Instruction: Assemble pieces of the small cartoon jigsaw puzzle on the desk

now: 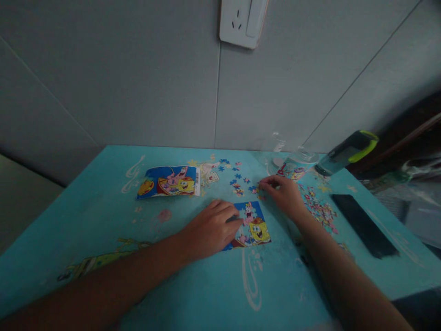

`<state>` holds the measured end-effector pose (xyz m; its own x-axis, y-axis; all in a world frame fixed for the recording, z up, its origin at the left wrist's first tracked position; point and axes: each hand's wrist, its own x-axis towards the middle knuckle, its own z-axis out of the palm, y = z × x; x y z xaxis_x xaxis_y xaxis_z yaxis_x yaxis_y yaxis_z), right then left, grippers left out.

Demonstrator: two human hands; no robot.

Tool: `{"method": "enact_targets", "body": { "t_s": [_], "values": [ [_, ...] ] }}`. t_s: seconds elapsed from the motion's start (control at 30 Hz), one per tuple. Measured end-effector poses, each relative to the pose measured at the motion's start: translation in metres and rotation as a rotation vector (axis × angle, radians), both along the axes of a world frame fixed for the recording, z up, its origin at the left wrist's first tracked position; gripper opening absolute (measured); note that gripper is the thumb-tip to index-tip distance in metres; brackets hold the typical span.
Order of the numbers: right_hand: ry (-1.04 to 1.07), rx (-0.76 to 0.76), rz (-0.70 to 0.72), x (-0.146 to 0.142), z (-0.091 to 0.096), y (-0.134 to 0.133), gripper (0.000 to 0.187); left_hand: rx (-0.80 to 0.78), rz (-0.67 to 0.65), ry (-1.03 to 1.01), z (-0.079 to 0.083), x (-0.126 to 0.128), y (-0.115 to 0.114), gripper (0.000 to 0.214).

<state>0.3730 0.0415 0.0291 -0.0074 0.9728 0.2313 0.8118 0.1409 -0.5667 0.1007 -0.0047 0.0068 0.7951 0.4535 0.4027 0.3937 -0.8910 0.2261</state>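
Observation:
A partly assembled cartoon jigsaw puzzle (260, 230) lies flat on the table, with a yellow sponge figure and a pink figure on it. My left hand (215, 225) rests over its left side, fingers bent and a little apart, hiding that part. Behind the puzzle, loose blue and pink puzzle pieces (237, 187) are scattered. Among the rightmost of them is my right hand (282, 193), thumb and forefinger pinched at a small puzzle piece, mostly covered by the fingertips. To the left stands or leans a printed picture packet (172, 181) with the same cartoon figures.
A heap of mixed puzzle pieces (320, 209) lies right of my right forearm, beside a black flat object (363, 225). Toward the back right are a printed tub (298, 165), a clear container (276, 151) and a tilted-looking dark bottle (344, 151). A wall socket (237, 23) is above.

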Motion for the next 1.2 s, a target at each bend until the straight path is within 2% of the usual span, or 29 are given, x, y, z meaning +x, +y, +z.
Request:
{"method": "enact_targets", "body": {
  "t_s": [0.07,0.13,0.23,0.5,1.2],
  "values": [
    [0.101,-0.096,0.101,0.000,0.009,-0.013,0.026,-0.003,0.002,-0.006,0.000,0.000,0.000,0.019],
    [0.198,-0.265,0.230,0.001,0.015,-0.025,0.025,-0.005,0.002,-0.007,0.000,0.000,0.000,0.019],
    [0.222,-0.395,0.335,0.000,0.017,-0.037,0.021,-0.013,0.001,0.000,0.000,0.000,0.001,0.020],
    [0.175,-0.437,0.343,-0.002,0.011,-0.038,0.016,-0.019,-0.008,-0.013,0.002,0.000,0.000,0.020],
    [0.084,-0.432,0.328,-0.004,0.015,-0.040,0.017,-0.019,-0.008,-0.011,0.001,-0.002,0.001,0.022]
  ]
}}
